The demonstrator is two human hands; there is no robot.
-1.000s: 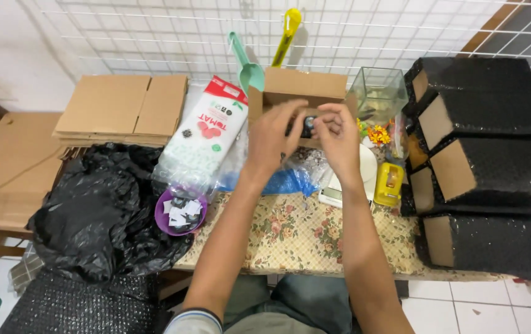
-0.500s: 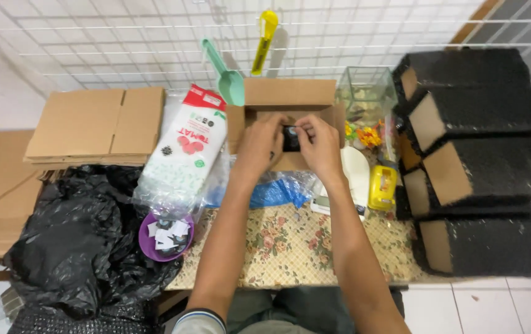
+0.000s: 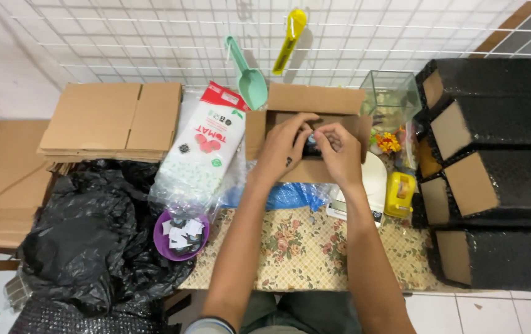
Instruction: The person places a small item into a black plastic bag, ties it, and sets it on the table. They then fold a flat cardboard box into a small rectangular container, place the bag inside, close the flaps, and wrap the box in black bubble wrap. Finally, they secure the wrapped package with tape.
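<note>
- Both hands are together over the open cardboard box (image 3: 305, 133) at the back of the table; the left hand (image 3: 284, 147) and the right hand (image 3: 339, 151) close their fingers around a small dark object (image 3: 312, 146), which sits between them just above the box's opening; how tightly each grips it I cannot tell, since the fingers hide most of it
- Compared with a second ago, the hands have stayed joined on that object at the box; the view itself has shifted a little, so the change lies more in the head than in the hands; I judge the handling at the box to be under way and not finished
- Left of the box a plastic bag with a red and white label (image 3: 200, 151) lies slanted; at its lower end a purple bowl (image 3: 181, 234) holds scraps of paper; a black plastic sheet (image 3: 92, 229) is heaped beside it
- Flat cardboard sheets (image 3: 108, 120) are stacked further left; a green scoop (image 3: 247, 74) and a yellow tool (image 3: 290, 37) hang on the wire grid
- Right of the box stand a clear glass tank (image 3: 395, 96), a yellow container (image 3: 399, 193) and black foam-wrapped boxes (image 3: 500, 148); a floral cloth (image 3: 302, 247) covers the table
</note>
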